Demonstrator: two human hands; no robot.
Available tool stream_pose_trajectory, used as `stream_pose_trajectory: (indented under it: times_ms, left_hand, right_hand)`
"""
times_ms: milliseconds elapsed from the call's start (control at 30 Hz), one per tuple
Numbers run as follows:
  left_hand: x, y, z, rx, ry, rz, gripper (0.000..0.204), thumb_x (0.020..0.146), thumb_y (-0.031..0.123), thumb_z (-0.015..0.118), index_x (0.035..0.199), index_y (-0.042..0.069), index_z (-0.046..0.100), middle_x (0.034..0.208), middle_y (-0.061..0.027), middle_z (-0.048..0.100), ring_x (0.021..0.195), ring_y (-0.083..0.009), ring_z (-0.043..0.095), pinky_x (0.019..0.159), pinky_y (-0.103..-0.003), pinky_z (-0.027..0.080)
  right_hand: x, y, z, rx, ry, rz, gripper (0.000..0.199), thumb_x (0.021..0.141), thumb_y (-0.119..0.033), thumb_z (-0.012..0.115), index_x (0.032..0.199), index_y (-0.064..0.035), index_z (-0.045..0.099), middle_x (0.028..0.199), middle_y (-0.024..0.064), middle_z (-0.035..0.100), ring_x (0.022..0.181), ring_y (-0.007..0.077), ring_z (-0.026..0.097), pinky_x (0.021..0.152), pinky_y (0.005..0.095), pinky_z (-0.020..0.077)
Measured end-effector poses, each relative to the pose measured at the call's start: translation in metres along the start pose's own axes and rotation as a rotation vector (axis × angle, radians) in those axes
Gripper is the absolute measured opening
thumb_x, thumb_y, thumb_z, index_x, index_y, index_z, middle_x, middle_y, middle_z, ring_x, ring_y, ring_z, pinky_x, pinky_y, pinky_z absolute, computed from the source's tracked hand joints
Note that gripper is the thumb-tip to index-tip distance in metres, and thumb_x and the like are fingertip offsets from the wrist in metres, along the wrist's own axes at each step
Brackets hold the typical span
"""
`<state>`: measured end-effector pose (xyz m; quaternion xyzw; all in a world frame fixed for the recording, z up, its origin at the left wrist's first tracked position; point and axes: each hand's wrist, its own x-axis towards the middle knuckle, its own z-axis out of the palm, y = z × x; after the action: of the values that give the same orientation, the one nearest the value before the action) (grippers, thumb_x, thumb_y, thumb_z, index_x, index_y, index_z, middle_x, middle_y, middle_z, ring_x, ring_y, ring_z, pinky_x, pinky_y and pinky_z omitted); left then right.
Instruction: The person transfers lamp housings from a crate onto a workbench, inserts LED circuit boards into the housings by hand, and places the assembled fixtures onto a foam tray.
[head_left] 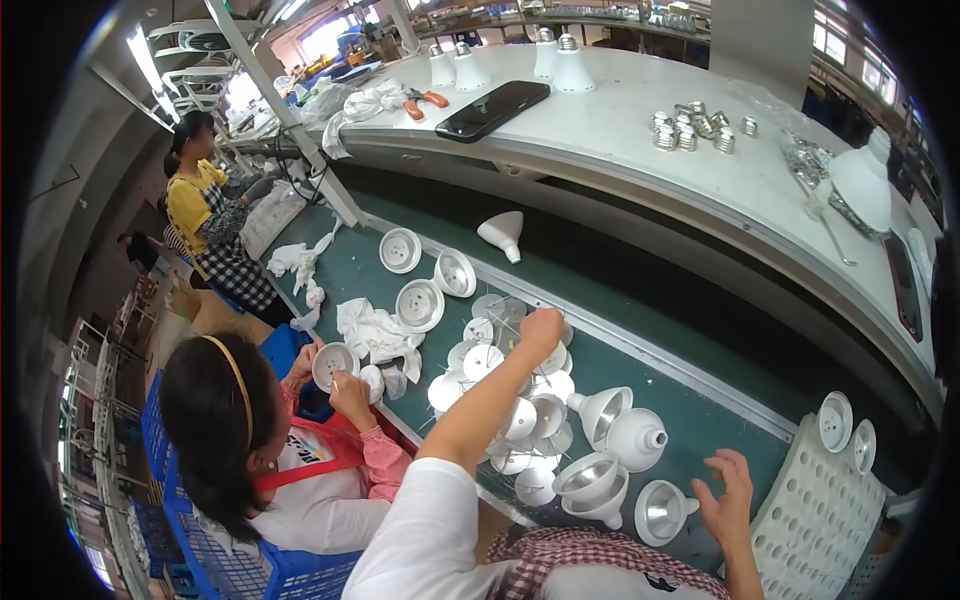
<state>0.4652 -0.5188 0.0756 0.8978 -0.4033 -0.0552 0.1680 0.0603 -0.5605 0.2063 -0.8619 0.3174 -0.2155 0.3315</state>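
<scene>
My left hand [541, 327] reaches over the pile of white lamp cups [520, 415] on the green surface [700, 415], fingers curled on a round disc [487, 330] at the pile's far edge. My right hand [727, 497] hovers spread and empty, just right of the pile, beside a perforated white tray [815, 510].

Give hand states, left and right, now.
Left hand: closed, knuckles up over the pile of white lamp discs; what it grips cannot be told.
Right hand: open, empty.

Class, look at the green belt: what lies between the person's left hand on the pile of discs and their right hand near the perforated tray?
In the head view, between the left hand and the right hand lie white funnel-shaped lamp housings on the green belt.
</scene>
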Motion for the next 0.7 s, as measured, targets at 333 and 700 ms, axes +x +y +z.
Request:
stream_pose_trajectory:
  times_ms: [333, 700]
  left_hand:
    - [-0.115, 0.1, -0.071, -1.423, -0.238, -0.039, 0.02, 0.089, 0.018, 0.054, 0.085, -0.001, 0.06, 0.078, -0.0089, 0.063, 0.067, -0.0148, 0.062, 0.064, -0.027, 0.053]
    - [-0.156, 0.147, -0.08, -1.908, -0.435, -0.228, 0.017, 0.09, 0.015, 0.051, 0.093, -0.001, 0.055, 0.088, -0.013, 0.062, 0.076, -0.0208, 0.064, 0.068, -0.03, 0.057]
  right_hand:
    - [0.045, -0.027, 0.032, 0.195, -0.107, -0.232, 0.074, 0.061, -0.012, 0.076, 0.126, -0.0082, 0.043, 0.13, 0.0177, 0.038, 0.118, 0.0322, 0.041, 0.087, 0.037, 0.0455]
    - [0.055, -0.023, 0.034, 0.536, -0.055, -0.239, 0.072, 0.061, -0.014, 0.076, 0.123, -0.0057, 0.041, 0.12, 0.0133, 0.044, 0.107, 0.0264, 0.049, 0.085, 0.0347, 0.0483]
